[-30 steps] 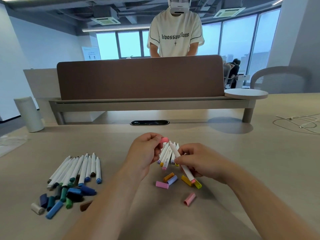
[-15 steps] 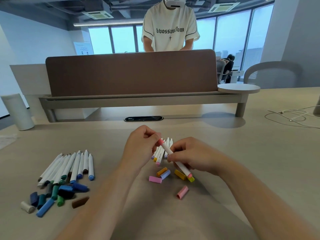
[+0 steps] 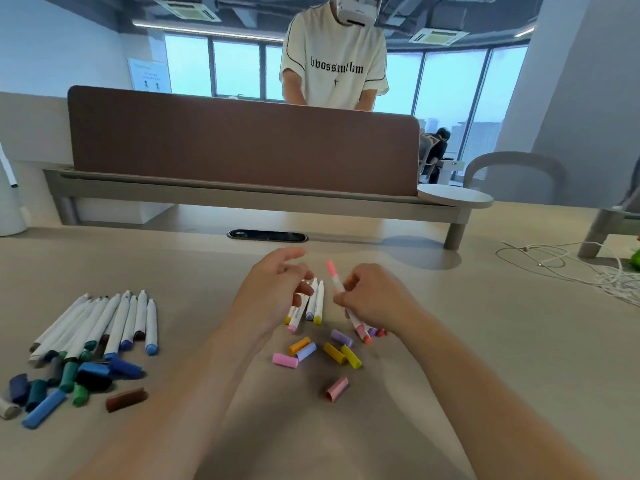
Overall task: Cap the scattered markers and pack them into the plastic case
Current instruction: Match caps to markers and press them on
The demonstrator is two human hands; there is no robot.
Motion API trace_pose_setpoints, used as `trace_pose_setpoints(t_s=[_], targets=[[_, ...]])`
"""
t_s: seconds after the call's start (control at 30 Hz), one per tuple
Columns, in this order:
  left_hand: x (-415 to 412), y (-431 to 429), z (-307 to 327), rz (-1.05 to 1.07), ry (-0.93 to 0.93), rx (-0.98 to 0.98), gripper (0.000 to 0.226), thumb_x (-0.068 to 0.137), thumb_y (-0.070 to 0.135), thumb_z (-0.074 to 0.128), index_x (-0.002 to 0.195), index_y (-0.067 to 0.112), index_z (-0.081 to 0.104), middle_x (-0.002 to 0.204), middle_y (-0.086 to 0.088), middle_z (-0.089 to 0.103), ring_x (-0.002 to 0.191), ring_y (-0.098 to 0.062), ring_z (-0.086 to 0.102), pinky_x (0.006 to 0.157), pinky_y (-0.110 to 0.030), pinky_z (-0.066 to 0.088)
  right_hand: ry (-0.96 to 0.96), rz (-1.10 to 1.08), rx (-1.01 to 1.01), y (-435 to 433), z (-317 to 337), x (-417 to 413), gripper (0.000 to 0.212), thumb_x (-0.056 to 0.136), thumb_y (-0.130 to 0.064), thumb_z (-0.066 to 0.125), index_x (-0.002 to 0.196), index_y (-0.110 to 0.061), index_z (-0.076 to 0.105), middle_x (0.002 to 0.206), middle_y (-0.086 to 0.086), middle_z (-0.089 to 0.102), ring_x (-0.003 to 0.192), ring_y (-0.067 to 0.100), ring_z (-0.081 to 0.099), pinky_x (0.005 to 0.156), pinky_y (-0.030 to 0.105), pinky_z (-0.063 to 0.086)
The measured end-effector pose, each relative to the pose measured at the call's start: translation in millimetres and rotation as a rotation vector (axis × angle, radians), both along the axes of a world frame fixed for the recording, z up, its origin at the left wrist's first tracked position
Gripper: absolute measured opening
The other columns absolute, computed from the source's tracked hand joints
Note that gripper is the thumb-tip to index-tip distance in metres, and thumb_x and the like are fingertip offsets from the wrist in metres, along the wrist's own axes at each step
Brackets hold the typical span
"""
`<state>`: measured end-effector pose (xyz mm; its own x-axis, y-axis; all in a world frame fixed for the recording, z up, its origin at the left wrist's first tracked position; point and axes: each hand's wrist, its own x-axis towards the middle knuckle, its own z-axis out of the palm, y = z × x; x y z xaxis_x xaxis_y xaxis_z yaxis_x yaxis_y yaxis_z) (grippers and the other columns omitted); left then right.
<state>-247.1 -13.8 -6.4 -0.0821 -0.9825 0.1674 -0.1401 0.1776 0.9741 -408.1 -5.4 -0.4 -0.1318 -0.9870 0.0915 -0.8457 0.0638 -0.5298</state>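
My right hand (image 3: 372,299) grips a white marker (image 3: 336,282) whose far end wears a pink cap, pointing up and away. My left hand (image 3: 273,289) hovers just left of it, fingers relaxed and holding nothing. Between and under the hands lie a few uncapped white markers (image 3: 317,301). Loose caps in pink, orange, lilac and yellow (image 3: 334,353) lie scattered in front of them, with one dusty-pink cap (image 3: 336,389) nearer me. At the left sits a row of white markers (image 3: 117,322) beside a pile of blue, green and brown caps (image 3: 79,379). No plastic case is in view.
A brown divider panel (image 3: 242,147) stands across the desk's far side, with a person in a white T-shirt behind it. A black cable grommet (image 3: 267,235) lies beyond my hands. White cables (image 3: 568,263) lie at the right. A white cylinder (image 3: 10,202) stands at far left.
My left hand pressed the pink cap onto the marker's tip, then let go and drew back with its fingers relaxed. My right hand tilted the capped marker more upright.
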Motion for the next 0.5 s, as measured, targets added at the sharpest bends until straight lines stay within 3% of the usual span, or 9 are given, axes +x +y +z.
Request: trace_pose_setpoints(t_s=[0.13, 0.23, 0.33, 0.5], targets=[[5, -3, 0, 0.034, 0.055, 0.058, 0.024, 0.100, 0.012, 0.046, 0.101, 0.013, 0.069, 0.088, -0.008, 0.069, 0.074, -0.021, 0.060, 0.069, -0.037, 0.049, 0.150, -0.041, 0.070, -15, -14, 0, 0.017, 0.091, -0.028, 0.063, 0.082, -0.014, 0.057, 0.069, 0.002, 0.053, 0.057, 0.017, 0.053, 0.051, 0.025, 0.042], [6, -5, -3, 0.048, 0.035, 0.053, 0.025, 0.099, 0.011, 0.045, 0.094, 0.012, 0.070, 0.084, -0.010, 0.069, 0.070, -0.020, 0.058, 0.067, -0.038, 0.048, 0.219, -0.095, 0.098, -24, -23, 1, 0.018, 0.089, -0.025, 0.064, 0.079, -0.015, 0.054, 0.069, 0.001, 0.049, 0.066, 0.022, 0.055, 0.062, 0.030, 0.049], [9, -7, -4, 0.052, 0.013, 0.047, 0.026, 0.098, 0.011, 0.045, 0.092, 0.013, 0.070, 0.082, -0.007, 0.068, 0.067, -0.017, 0.058, 0.066, -0.036, 0.048, 0.319, -0.106, 0.093, -30, -28, 1, 0.030, 0.087, -0.019, 0.064, 0.065, -0.017, 0.044, 0.065, 0.001, 0.045, 0.069, 0.023, 0.053, 0.058, 0.028, 0.042], [9, -7, -4, 0.035, 0.041, 0.057, 0.026, 0.096, 0.006, 0.045, 0.090, 0.010, 0.069, 0.075, -0.004, 0.065, 0.057, -0.013, 0.054, 0.056, -0.031, 0.044, 0.386, -0.124, 0.101, -35, -31, -1, 0.028, 0.088, -0.015, 0.063, 0.068, -0.018, 0.043, 0.073, 0.003, 0.047, 0.072, 0.024, 0.050, 0.065, 0.029, 0.040]])
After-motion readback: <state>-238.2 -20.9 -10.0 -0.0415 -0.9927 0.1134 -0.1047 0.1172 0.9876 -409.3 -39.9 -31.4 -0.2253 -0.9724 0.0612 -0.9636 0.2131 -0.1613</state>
